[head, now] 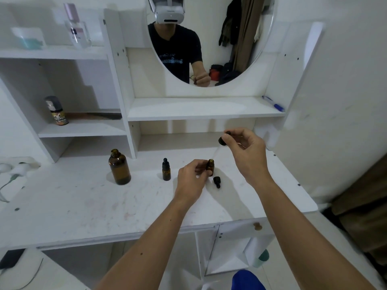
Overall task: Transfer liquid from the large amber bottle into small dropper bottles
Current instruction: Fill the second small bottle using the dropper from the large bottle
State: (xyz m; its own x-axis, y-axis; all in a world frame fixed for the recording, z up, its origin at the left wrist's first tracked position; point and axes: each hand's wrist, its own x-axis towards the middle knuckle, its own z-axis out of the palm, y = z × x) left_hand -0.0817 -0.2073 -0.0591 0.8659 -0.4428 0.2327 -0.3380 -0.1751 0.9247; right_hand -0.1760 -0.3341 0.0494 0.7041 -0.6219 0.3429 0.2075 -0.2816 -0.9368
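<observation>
One large amber bottle (119,167) stands uncapped on the white desk (83,206); right of it, two small dropper bottles: one capped (166,169), one open (210,165) gripped by the left hand (193,177); beyond, a loose cap (217,181); the right hand (247,151) pinches one dropper (223,139) above.

Home bedroom w/ white dressing table (146,206): oval mirror (209,38) reflecting clothes hung on wall, side shelves (79,128) w/ perfume bottle (76,28) & spray can (56,110), pen (273,103) on ledge.
</observation>
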